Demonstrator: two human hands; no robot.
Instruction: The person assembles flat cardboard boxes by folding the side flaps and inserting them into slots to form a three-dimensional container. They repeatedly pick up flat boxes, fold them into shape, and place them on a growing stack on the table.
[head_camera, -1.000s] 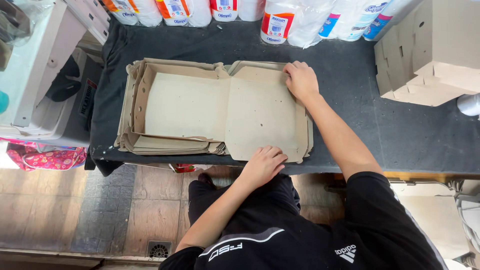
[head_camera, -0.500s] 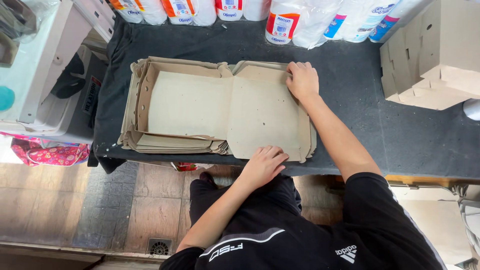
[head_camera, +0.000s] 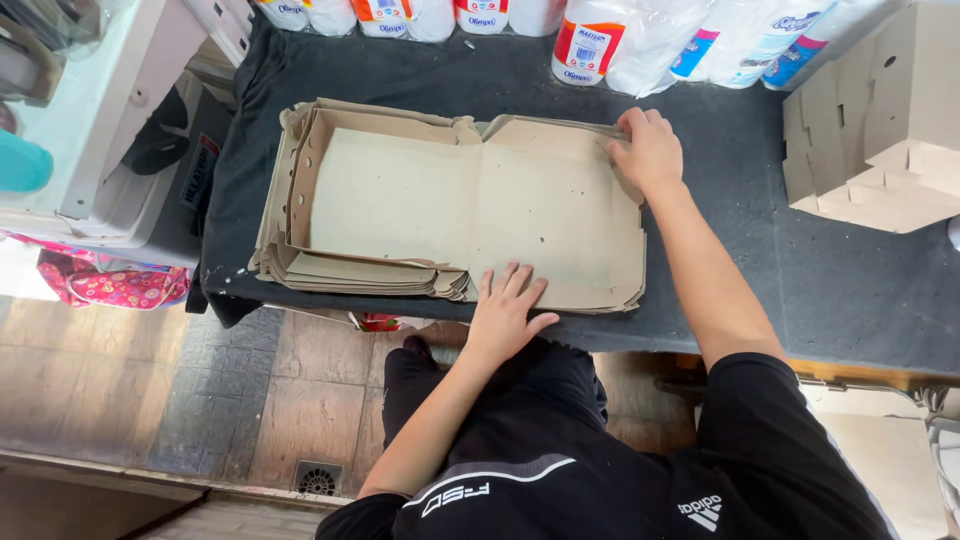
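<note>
1. Dark grey felt-like cloth covers the table (head_camera: 800, 290), and I use the stack of flat cardboard box blanks (head_camera: 460, 210) lying on it as my landmark.
2. That stack sits in the middle of the table, its near edge almost flush with the table's front edge; the top blank lies open, with its left half's side walls partly raised.
3. My left hand (head_camera: 507, 312) rests palm down on the stack's near edge, fingers spread and flat on the cardboard, gripping nothing.
4. My right hand (head_camera: 648, 150) lies on the stack's far right corner, fingers together and curled over the raised flap there; I cannot tell whether it pinches the flap or only presses it.
5. Beyond the stack, along the table's far edge, stands a row of white wrapped paper rolls (head_camera: 600, 40) with coloured labels.
6. Right of the stack, well apart from it, stands a pile of folded cardboard boxes (head_camera: 880, 130).
7. Left of the stack, past the table's edge, I see a white cabinet (head_camera: 100, 150) with a teal object on it, and below that a pink patterned bag (head_camera: 110, 285).
8. Nearer than the stack, below the table's front edge, the floor (head_camera: 210, 400) is brown tile with a small round drain (head_camera: 317, 482).
</note>
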